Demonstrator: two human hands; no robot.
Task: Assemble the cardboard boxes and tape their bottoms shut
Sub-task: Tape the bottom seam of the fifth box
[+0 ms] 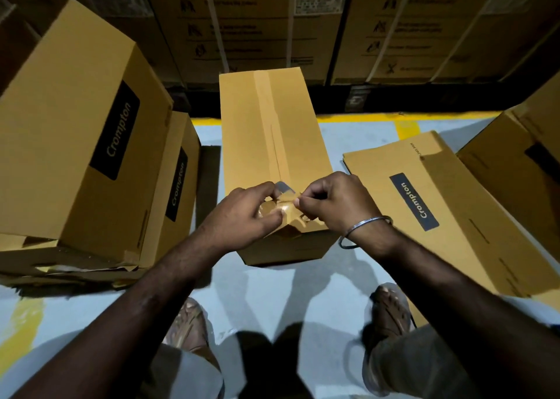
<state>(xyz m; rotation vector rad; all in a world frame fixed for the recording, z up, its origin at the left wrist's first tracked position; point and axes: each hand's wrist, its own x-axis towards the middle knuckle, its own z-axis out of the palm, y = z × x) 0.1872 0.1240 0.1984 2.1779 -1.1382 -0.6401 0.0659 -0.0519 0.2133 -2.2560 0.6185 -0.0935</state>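
Leftmost, two assembled Crompton boxes (75, 131) stand stacked on a pile of flattened cardboard (60, 269), w/ a second labelled box (178, 180) tucked just beside them on the right. Centre frame, the box being taped (269, 144) stands on the grey floor (266, 295), closed flaps facing up, brown tape strip (272, 119) running lengthwise along the centre seam from the far edge toward the person. Left hand (242, 213) sits at the box's near end, fingers curled round the tape roll (272, 210), thumb on top; roll is mostly hidden under the hand, so can't tell how much tape is left on it. Right hand (333, 204) is just beside the left, thumb & forefinger pinching the stretched tape end (291, 200) btwn the two hands, other fingers curled in. Metal bangle (363, 228) hangs on the right wrist. Further right, a flattened Crompton box (439, 204) lies on the floor, near the centre box but apart from it, & another box (521, 168) at the right edge overlaps its far corner. Behind everything, strapped cartons (303, 25) form a wall, yellow floor line (378, 118) at their base. Below, sandalled feet (391, 304) stand on the floor.
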